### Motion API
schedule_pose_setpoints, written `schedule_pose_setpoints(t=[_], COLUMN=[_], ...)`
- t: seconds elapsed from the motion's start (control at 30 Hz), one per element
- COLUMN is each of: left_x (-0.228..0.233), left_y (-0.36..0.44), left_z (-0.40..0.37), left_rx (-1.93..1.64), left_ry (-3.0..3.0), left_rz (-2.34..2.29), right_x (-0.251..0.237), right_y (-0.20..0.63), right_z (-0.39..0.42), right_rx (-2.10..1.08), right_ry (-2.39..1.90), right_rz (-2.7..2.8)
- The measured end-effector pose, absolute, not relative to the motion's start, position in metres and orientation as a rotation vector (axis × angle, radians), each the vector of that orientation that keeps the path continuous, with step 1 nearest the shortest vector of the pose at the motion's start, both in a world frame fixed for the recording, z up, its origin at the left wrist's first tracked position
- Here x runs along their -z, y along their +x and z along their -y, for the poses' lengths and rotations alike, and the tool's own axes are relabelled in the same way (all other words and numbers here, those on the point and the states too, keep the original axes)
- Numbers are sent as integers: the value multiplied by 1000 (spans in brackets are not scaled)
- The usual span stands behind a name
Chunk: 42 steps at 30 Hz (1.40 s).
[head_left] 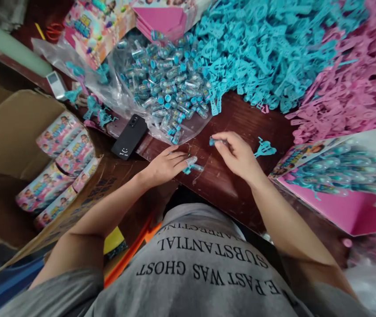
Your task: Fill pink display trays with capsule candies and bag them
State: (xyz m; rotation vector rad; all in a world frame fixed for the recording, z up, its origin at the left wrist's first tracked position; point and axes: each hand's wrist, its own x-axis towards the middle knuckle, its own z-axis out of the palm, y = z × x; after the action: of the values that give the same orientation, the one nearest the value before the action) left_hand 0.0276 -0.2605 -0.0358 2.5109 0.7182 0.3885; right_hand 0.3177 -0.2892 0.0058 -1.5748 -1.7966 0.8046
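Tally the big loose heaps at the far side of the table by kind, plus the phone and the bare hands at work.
Heap of capped bottles: 1
Heap of turquoise pieces: 1
Heap of pink pieces: 1
Black phone: 1
Hands, left hand and right hand: 2
Total: 6

A: What colour is the bench (257, 121) under the left hand (166, 166) and right hand (237, 154)?
B: Dark reddish brown.
A: The bottles (171, 83) beyond the left hand?
B: Clear, with bright blue caps.
A: And beyond the right hand?
B: Turquoise plastic pieces (257, 48), then pink plastic pieces (356, 88) farther right.
A: The phone (131, 134) left of the left hand?
B: Black, with a white smiley.
A: The shirt (188, 281) below both hands?
B: Grey, with black lettering. The box (346, 209) right of the right hand shows bright pink inside.
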Motion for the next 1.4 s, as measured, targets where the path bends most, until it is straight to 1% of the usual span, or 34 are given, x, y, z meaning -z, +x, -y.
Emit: schedule_pose_setpoints(t=[0.1,0.2,0.33,0.4,0.5,0.63,0.7,0.9,1.03,1.2,1.23,1.3,1.4], left_x=[27,11,-8,-12,-13,-18,-22,-28,-27,-32,-35,-42,-49], left_y=[52,84,116,128,142,160,168,193,211,229,233,239,249], left_z=[257,270,284,287,292,304,310,318,325,332,332,330,326], left_rx=[-577,-693,-659,-642,-709,-820,-860,-855,-821,-759,-718,-618,-387], left_ry=[2418,2173,1722,1592,1640,1871,2027,2498,2475,2510,2474,2333,1976], left_rz=[-757,-718,-631,-643,-645,-625,-593,-358,-372,-282,-288,-350,-496], right_x=[-15,-24,-33,-35,-38,-41,-41,-35,-35,-49,-53,-59,-64], right_y=[335,344,360,368,374,381,387,407,406,414,420,437,469], right_z=[336,366,378,382,392,410,418,444,460,477,481,493,513], right_rx=[-800,-728,-675,-662,-524,-215,-157,-356,-505,-815,-827,-739,-432], right_ry=[-1499,-1486,-1501,-1483,-1470,-1484,-1471,-1614,-1706,-1851,-1850,-1828,-1774], right_rz=[1754,1730,1739,1777,1858,1940,1931,1839,1574,1331,1312,1299,1383])
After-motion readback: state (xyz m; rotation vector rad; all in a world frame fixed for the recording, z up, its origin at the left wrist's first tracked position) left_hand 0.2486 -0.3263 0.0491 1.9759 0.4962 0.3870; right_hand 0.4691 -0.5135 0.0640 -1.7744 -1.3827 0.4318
